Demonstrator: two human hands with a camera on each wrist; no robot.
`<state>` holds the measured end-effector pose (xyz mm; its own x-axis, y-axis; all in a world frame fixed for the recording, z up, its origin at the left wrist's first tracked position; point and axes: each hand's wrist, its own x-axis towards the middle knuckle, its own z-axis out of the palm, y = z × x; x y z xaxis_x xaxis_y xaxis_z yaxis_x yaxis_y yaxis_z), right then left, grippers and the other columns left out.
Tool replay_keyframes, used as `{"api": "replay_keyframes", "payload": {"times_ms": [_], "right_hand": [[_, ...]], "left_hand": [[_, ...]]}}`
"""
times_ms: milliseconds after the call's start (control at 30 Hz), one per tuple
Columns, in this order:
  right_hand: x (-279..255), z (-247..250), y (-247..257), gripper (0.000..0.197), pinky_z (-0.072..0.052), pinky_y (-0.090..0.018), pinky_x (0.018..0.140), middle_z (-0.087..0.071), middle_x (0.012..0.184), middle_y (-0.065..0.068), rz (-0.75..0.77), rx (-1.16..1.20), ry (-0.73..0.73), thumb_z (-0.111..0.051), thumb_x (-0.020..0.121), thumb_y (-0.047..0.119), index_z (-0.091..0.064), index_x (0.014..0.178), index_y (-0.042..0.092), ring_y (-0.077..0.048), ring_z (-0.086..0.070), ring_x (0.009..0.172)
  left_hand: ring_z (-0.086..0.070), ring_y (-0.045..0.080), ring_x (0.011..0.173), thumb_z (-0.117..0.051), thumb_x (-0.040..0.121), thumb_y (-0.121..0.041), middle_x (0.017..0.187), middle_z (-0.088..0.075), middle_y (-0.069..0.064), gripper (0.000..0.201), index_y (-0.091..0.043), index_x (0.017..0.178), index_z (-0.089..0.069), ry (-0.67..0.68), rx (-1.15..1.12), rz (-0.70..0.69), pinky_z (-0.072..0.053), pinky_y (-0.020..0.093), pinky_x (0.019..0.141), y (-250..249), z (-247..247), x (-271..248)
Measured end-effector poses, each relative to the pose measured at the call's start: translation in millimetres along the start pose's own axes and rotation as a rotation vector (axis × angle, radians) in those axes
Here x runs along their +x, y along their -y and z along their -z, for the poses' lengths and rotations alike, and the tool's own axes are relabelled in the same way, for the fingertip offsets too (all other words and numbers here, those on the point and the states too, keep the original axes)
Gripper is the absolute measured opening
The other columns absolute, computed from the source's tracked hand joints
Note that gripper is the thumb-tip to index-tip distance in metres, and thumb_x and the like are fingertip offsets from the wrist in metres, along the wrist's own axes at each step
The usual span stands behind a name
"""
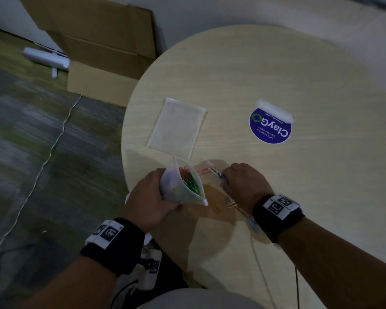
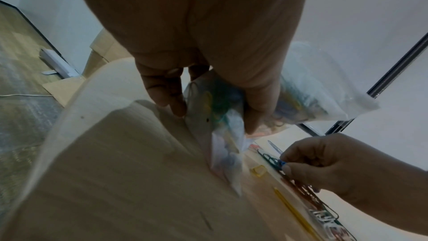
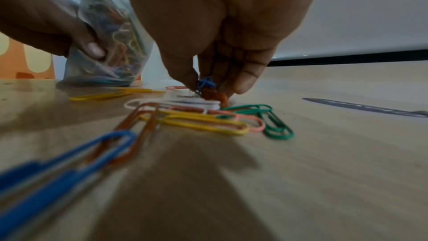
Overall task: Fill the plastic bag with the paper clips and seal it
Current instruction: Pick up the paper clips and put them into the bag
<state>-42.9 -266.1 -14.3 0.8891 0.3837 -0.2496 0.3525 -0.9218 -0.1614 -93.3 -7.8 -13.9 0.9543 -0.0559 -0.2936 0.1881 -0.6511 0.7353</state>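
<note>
Round table point(image 1: 276, 63) of pale wood grain is filling the right half of the head view, with carpet and a cardboard box point(image 1: 103, 47) lying at 10 o'clock beyond its edge.

Left hand point(image 1: 149, 197) is gripping the bag point(image 1: 183, 186) at the table's near edge, at 7 o'clock from the table centre. Fingers are curling round the bag's lower body; the thumb point(image 3: 92, 49) is pressing on the film in the right wrist view. Bag mouth is standing open, facing up toward 12 o'clock. Coloured clips point(image 1: 188, 179) are sitting inside the bag.

Right hand point(image 1: 243, 181) is resting low over the table at 3 o'clock from the bag, near it but not touching it. Its fingertips point(image 3: 245, 83) are pinching a small bunch of clips; a blue clip point(image 3: 206, 82) is showing between thumb and fingers. The bunch is sitting just above or on the table; which one cannot be told.

Loose clips point(image 3: 208, 122) in yellow, pink, green, white, orange and blue are lying on the table under and behind the right hand, toward 6 o'clock.

Second bag point(image 1: 176, 128) is lying flat at 12 o'clock from the held bag. Blue sticker point(image 1: 270, 128) is lying at 2 o'clock, well apart from both hands
</note>
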Motion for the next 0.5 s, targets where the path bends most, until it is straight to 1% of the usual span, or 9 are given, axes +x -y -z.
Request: {"api": "replay_keyframes", "payload": {"times_ms": [67,133,233,267,333,400,467,500], "right_hand": [[0,3,-3,0.021,-0.05,-0.041,0.073,-0.063,0.088,-0.013,-0.036,0.053,0.02,-0.052,0.09,0.023,-0.067,0.093,0.009,-0.034,-0.06,0.086],[-2,9,-7,0.023,-0.047,-0.039,0.073,-0.062,0.092,-0.012,-0.071,0.106,0.015,-0.049,0.091,0.024,-0.067,0.095,0.01,-0.033,-0.059,0.089],[-9,29,-12,0.02,-0.039,-0.033,0.068,-0.06,0.09,-0.008,-0.105,0.201,-0.02,-0.051,0.092,0.026,-0.066,0.093,0.012,-0.03,-0.058,0.084],[-12,38,-12,0.018,-0.038,-0.032,0.067,-0.06,0.087,-0.006,-0.109,0.236,-0.046,-0.053,0.091,0.026,-0.066,0.092,0.014,-0.028,-0.058,0.082],[-16,60,-7,0.013,-0.044,-0.034,0.067,-0.063,0.085,-0.003,-0.105,0.322,-0.121,-0.058,0.088,0.026,-0.068,0.09,0.017,-0.024,-0.059,0.078],[-18,82,4,0.01,-0.048,-0.034,0.069,-0.067,0.082,0.0,-0.098,0.446,-0.179,-0.063,0.087,0.026,-0.07,0.089,0.019,-0.018,-0.06,0.074],[-17,100,20,0.01,-0.047,-0.03,0.069,-0.068,0.081,0.003,-0.064,0.526,-0.189,-0.064,0.087,0.027,-0.072,0.089,0.02,-0.013,-0.06,0.072],[-15,105,28,0.013,-0.047,-0.028,0.069,-0.069,0.082,0.003,-0.04,0.526,-0.178,-0.063,0.088,0.028,-0.072,0.09,0.02,-0.012,-0.06,0.072]], "left_hand": [[-0.061,0.019,0.108,-0.093,0.058,-0.036,0.117,-0.063,-0.004,0.079,-0.028,0.127,-0.056,-0.008,0.015,0.001,-0.053,0.041,0.088,-3,-2,1],[-0.061,0.021,0.107,-0.094,0.059,-0.032,0.116,-0.064,-0.002,0.077,-0.026,0.125,-0.057,-0.02,0.03,0.001,-0.052,0.041,0.088,-5,-4,3],[-0.061,0.02,0.106,-0.093,0.058,-0.035,0.115,-0.064,-0.002,0.075,-0.027,0.124,-0.057,-0.019,0.067,0.0,-0.053,0.04,0.087,-8,-6,5],[-0.061,0.021,0.106,-0.092,0.059,-0.038,0.114,-0.064,-0.003,0.074,-0.028,0.124,-0.057,-0.021,0.075,0.0,-0.053,0.04,0.086,-8,-7,6],[-0.061,0.022,0.105,-0.091,0.061,-0.039,0.114,-0.063,-0.003,0.072,-0.029,0.124,-0.056,-0.025,0.091,0.009,-0.053,0.04,0.085,-8,-9,8],[-0.061,0.022,0.104,-0.089,0.064,-0.038,0.113,-0.063,-0.003,0.07,-0.03,0.124,-0.055,-0.021,0.102,0.021,-0.053,0.039,0.085,-10,-11,10],[-0.062,0.021,0.104,-0.088,0.066,-0.038,0.114,-0.063,-0.004,0.067,-0.031,0.123,-0.054,-0.013,0.103,0.038,-0.052,0.038,0.088,-15,-11,10],[-0.061,0.021,0.105,-0.088,0.067,-0.037,0.116,-0.062,-0.003,0.067,-0.031,0.124,-0.054,-0.005,0.102,0.05,-0.05,0.036,0.088,-18,-10,10]]}}
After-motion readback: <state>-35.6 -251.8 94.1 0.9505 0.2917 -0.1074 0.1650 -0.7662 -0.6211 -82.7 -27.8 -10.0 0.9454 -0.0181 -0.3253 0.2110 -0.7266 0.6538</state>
